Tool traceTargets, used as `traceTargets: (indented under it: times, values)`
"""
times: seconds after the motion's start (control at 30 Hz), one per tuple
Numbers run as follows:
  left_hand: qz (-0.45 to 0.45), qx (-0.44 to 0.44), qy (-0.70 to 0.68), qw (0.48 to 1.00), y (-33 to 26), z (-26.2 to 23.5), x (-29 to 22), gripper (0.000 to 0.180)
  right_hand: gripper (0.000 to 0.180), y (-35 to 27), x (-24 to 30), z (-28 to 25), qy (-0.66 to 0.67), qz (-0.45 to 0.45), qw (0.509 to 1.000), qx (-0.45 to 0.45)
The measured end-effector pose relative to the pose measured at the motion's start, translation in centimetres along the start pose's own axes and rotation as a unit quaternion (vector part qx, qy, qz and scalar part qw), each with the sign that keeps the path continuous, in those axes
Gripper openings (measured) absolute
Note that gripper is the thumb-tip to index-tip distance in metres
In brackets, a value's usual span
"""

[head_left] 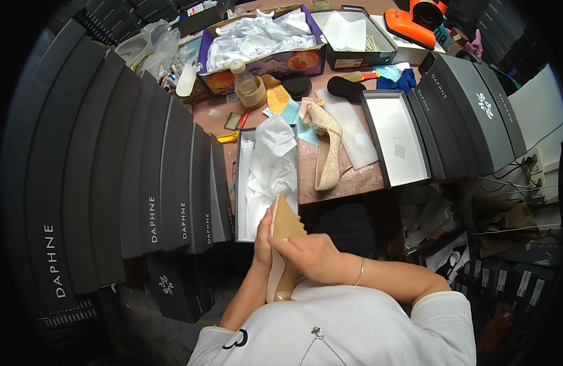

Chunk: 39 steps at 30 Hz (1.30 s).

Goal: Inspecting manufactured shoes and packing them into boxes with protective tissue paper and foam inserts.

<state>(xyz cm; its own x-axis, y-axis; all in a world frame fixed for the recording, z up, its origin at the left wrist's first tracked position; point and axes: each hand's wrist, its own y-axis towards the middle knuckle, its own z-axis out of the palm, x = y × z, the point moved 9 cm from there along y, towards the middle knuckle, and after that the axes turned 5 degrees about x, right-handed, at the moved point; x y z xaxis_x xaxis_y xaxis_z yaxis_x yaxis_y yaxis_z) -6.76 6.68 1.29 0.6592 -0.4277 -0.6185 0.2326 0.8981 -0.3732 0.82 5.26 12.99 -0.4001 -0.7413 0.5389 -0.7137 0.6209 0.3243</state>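
A high-heeled shoe [287, 268] is in front of my chest, its tan sole turned up and its pointed toe aimed at the table. My left hand [263, 241] wraps round the shoe from the left; its fingertips show past the right edge of the sole. Across the sole lies my right hand [315, 257], closed, with the fingers curled and pressed to the sole; anything inside them is hidden. Just beyond the toe sits an open shoebox [242, 210] with white tissue paper [274, 143] in it. To its right, a glittery gold heeled shoe [329, 146] lies on the table.
Dark shoeboxes [135, 165] stand in a row at my left, more [455, 116] at the right. An empty box lid or tray [398, 146] lies beside them. Farther back are a purple carton [294, 61] of white paper, a glass bottle [240, 76], a brush [359, 77] and an orange tool [409, 27].
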Motion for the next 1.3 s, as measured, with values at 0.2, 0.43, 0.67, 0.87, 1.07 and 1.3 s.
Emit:
traceTargets:
  times: [0.2, 0.43, 0.67, 0.87, 1.07, 1.3]
  values:
    - [0.037, -0.050, -0.024, 0.998, -0.4, -0.3, 0.3, 0.048, 0.055, 2.9, -2.7, -0.5, 0.021, 0.033, 0.998, -0.053]
    - [0.015, -0.005, 0.066, 0.998, 0.1, 0.2, -0.4, 0.053, 0.061, 3.8, -2.8, -0.8, -0.005, 0.038, 0.999, -0.021]
    - [0.045, 0.002, 0.079, 0.996, -0.1, 0.2, -0.1, 0.053, 0.059, 3.6, -2.6, -1.2, -0.010, 0.024, 1.000, -0.015]
    - [-0.013, -0.070, -0.016, 0.997, -0.1, -0.6, 0.8, 0.059, 0.056, 5.0, -4.3, -1.7, -0.021, 0.031, 0.998, -0.054]
    - [0.033, -0.029, 0.161, 0.986, -0.4, 0.3, -1.9, 0.055, 0.055, 3.1, 2.1, -3.3, -0.028, -0.110, 0.980, -0.161]
    - [0.020, 0.028, 0.094, 0.995, -0.3, 3.0, -2.5, 0.065, 0.032, 4.6, -13.7, -3.4, 0.204, 0.214, 0.944, -0.147]
